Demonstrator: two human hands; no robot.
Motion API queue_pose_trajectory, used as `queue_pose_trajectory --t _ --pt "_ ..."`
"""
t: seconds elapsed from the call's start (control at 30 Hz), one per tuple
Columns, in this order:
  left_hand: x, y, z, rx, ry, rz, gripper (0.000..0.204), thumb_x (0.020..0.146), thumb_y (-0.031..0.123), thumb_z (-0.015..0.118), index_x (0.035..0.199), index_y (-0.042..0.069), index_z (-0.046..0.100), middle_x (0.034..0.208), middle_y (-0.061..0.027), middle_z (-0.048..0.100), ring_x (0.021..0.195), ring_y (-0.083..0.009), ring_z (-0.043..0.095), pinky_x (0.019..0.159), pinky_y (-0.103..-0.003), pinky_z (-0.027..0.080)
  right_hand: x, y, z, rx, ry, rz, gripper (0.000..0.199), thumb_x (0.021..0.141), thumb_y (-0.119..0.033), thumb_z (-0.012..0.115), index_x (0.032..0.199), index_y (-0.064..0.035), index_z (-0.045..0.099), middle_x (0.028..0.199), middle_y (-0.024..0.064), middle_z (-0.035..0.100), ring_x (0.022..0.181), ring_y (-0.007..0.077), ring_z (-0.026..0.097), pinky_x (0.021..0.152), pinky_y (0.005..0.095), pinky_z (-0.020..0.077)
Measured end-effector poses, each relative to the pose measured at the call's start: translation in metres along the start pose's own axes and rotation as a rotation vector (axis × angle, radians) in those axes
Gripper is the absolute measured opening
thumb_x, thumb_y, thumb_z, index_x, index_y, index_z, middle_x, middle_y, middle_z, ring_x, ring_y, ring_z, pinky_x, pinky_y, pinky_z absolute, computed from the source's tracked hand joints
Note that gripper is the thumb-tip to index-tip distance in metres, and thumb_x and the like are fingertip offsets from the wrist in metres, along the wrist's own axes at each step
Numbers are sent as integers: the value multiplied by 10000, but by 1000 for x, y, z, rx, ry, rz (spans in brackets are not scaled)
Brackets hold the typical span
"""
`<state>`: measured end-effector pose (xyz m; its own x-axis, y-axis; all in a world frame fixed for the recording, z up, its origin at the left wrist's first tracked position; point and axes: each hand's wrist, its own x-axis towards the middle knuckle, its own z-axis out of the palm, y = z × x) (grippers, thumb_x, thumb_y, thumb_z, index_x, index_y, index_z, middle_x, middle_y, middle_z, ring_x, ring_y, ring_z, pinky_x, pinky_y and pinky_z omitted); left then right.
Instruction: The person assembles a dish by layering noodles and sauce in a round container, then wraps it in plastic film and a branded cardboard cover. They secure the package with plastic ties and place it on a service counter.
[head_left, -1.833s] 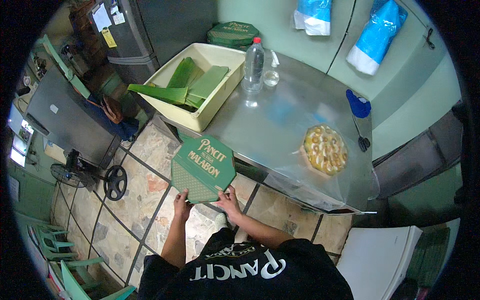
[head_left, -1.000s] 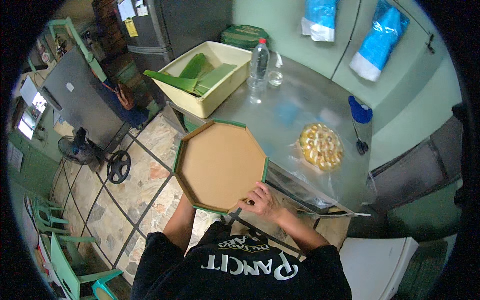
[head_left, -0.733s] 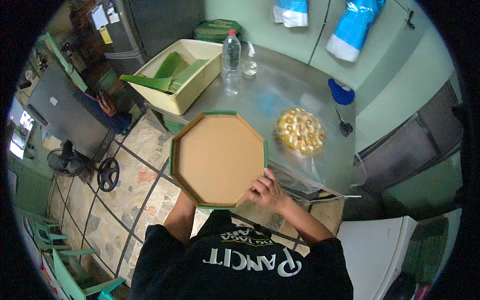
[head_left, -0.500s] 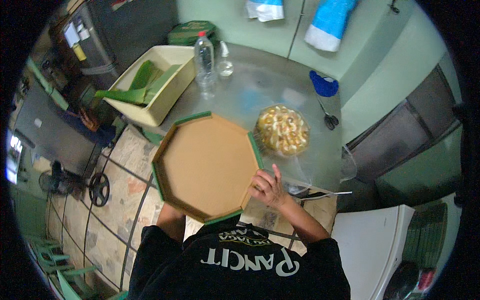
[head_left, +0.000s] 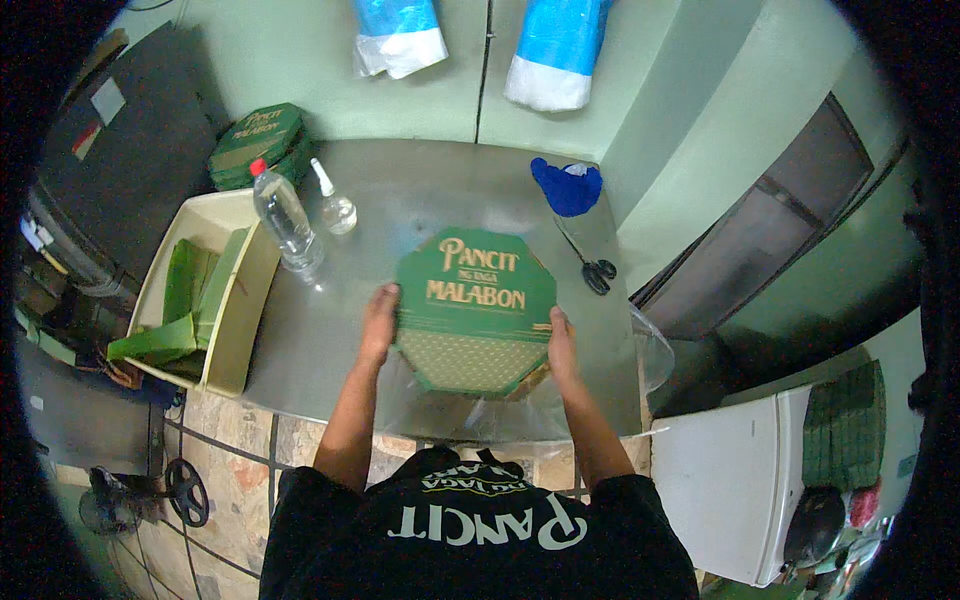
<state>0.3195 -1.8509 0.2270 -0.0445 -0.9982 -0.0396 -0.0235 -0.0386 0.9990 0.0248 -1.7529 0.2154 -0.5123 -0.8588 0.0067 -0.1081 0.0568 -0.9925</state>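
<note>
Step in hand, as judged: seating the lid. Your left grip (head_left: 380, 318) is closed on the left edge of the green octagonal lid (head_left: 475, 310), and your right grip (head_left: 562, 345) is closed on its right edge; neither stands wider than the rim requires. The green octagonal lid is directly between the two grips, printed face up, over the surface (head_left: 330, 350). Inward of the right grip and nearer you, a yellowish strip (head_left: 535, 381), probably food, shows under the near edge; the rest is covered, so contact below cannot be confirmed from this view. Clear plastic sheet (head_left: 505, 412) lies nearer you than both grips. The next move appears to call for levelling both edges, aligning the sides and pressing down evenly without trapping the plastic. The scissors (head_left: 598, 275), beyond and right of the right grip, should need no handling.
</note>
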Motion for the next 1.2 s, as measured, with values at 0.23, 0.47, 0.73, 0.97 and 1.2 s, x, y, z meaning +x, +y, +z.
queue_pose_trajectory --t 0.23,0.47,0.73,0.97,1.2 --pt "1 -46 40 467 -217 -355 584 938 496 361 1230 8 493 1124 -243 589 1055 -342 574 883 -431 443 9 65 -63 -415 -80 224 584 979 -462 376 1059 64 617 1001 160 646 971 230 586 887 353 427" --pt "-23 -51 49 724 -208 -160 642 949 559 262 1197 -10 427 1010 -278 621 964 -453 584 849 -496 436 -28 58 -66 -320 -154 264 558 995 -427 337 1137 61 568 1057 191 637 982 282 605 879 363 435" --pt "-40 -23 50 815 -240 -199 596 975 518 238 1200 3 436 1025 -273 614 973 -444 579 832 -500 449 -42 71 -70 -506 -200 196 463 991 -369 367 1143 15 577 1023 245 623 955 339 611 805 416 457" --pt "-38 -50 23 534 -253 -165 648 976 524 238 1209 -13 518 1152 -284 565 1108 -423 523 949 -434 399 -60 66 -50 -723 -157 124 465 983 -352 348 1265 2 457 1147 251 535 1014 431 537 859 488 431" --pt "-32 -72 8 529 -311 -128 605 985 486 253 1252 9 513 1155 -266 561 1093 -408 531 936 -417 406 -73 70 -43 -758 -172 108 445 971 -308 369 1280 6 436 1169 242 503 1063 433 499 900 521 386"
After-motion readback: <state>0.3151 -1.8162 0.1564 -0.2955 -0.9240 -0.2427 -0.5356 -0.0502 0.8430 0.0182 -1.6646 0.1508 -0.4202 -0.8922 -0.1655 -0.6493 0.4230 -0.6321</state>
